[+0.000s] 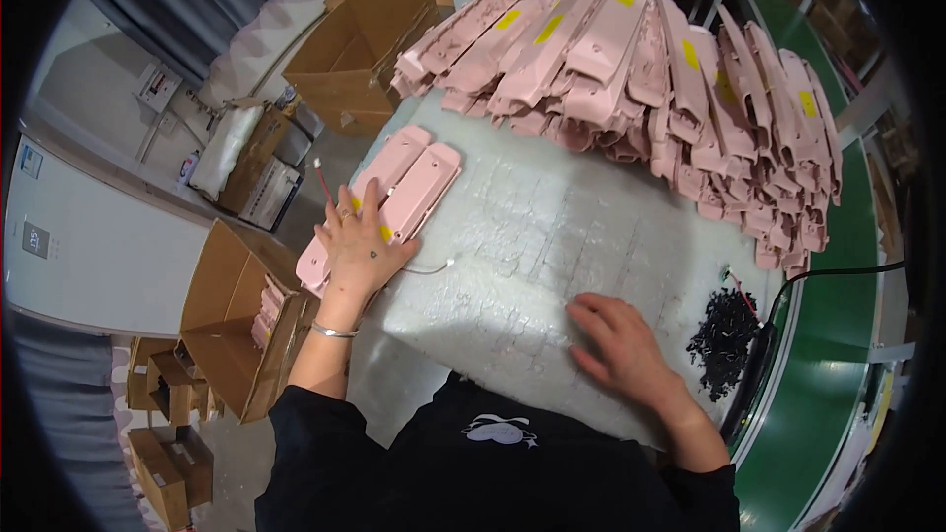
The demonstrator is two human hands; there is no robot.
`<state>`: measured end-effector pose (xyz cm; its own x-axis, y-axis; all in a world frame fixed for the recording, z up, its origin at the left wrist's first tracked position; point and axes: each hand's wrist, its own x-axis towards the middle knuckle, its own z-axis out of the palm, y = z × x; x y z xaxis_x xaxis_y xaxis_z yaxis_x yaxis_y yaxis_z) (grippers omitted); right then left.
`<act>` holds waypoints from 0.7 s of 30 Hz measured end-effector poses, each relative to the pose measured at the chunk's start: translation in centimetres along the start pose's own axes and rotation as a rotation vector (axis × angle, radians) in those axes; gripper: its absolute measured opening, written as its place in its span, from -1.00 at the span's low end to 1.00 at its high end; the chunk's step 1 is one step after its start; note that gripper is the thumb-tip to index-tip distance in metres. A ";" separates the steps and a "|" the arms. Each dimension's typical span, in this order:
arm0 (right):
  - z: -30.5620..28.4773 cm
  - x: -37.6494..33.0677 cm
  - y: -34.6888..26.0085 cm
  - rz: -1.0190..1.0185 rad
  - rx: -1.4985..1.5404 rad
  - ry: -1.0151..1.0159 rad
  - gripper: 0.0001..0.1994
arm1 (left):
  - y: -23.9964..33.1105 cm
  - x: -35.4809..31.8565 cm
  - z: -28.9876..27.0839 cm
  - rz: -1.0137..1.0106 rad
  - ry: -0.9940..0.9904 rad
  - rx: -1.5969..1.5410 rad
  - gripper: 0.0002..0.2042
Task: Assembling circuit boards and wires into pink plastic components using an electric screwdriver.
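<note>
White foam work surface [552, 236], cartons beside it. Left hand [361, 244], at nine o'clock, lies flat with fingers spread on two pink housings [409, 187]. Right hand [621, 347], at five o'clock, rests empty, palm down. Large pink stack [670, 69] at twelve o'clock appears unprocessed; work judged early.

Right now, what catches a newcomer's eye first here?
The big heap of pink plastic casings fanned across the far side of the white foam-covered table. Nearer, the left hand presses on two pink casings at the table's left edge, while the right hand rests flat on the foam. A pile of small black parts sits at the right, beside the green conveyor.
</note>
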<state>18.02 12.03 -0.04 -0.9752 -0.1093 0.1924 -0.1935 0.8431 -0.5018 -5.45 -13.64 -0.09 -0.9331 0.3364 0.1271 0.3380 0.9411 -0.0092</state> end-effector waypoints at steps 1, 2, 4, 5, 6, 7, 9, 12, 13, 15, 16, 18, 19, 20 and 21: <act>0.5 -0.2 0.1 0.012 0.023 -0.019 -0.53 | -0.7 0.3 0.4 -0.041 -0.074 -0.057 0.00; 0.9 -0.3 0.4 0.024 0.045 -0.036 -0.53 | -0.9 0.6 0.5 -0.079 -0.147 -0.114 0.02; 1.2 -0.8 1.0 0.050 -0.002 -0.011 -0.55 | 0.3 1.4 -1.5 -0.040 -0.192 -0.127 0.03; 1.5 -1.0 1.2 0.049 0.035 0.024 -0.57 | 0.4 2.0 -2.2 0.090 -0.125 -0.121 0.00; 1.9 -1.1 1.4 0.048 0.069 0.060 -0.59 | 0.6 2.8 -2.9 0.222 -0.056 -0.116 -0.03; 2.2 -1.0 1.6 0.051 0.065 0.128 -0.63 | 1.2 4.9 -3.7 0.447 0.105 -0.269 -0.20; 2.9 -1.0 1.8 0.067 0.049 0.161 -0.64 | 4.7 9.5 -6.9 0.486 -0.099 -0.657 -0.28; 3.1 -0.5 1.6 0.063 0.041 0.207 -0.68 | 11.6 17.5 -9.9 0.515 -0.282 -1.023 -0.33; 3.3 -0.4 1.6 0.050 0.055 0.209 -0.68 | 14.1 19.3 -10.9 0.474 -0.205 -0.909 -0.23; 3.4 -0.6 1.7 0.043 0.049 0.216 -0.69 | 19.5 22.4 -11.4 0.426 -0.210 -0.732 0.03; 3.5 -0.7 1.7 0.040 0.034 0.222 -0.69 | 21.2 23.3 -11.4 0.404 -0.278 -0.652 0.18; 4.1 -0.9 2.0 0.037 0.072 0.259 -0.69 | 23.7 23.5 -11.5 0.479 -0.333 -0.537 0.28; 4.0 -0.9 2.1 0.035 0.068 0.259 -0.70 | 24.4 23.6 -11.5 0.531 -0.391 -0.409 0.39; 4.0 -0.9 2.1 0.039 0.064 0.268 -0.70 | 24.9 24.1 -11.1 0.541 -0.387 -0.407 0.39; 4.0 -0.9 2.1 0.034 0.064 0.261 -0.71 | 25.1 24.5 -10.7 0.503 -0.410 -0.443 0.41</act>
<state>18.03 11.85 -4.62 -0.9222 0.0644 0.3812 -0.1759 0.8082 -0.5620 -18.55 17.85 13.41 -0.5969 0.7853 -0.1642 0.6686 0.6001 0.4391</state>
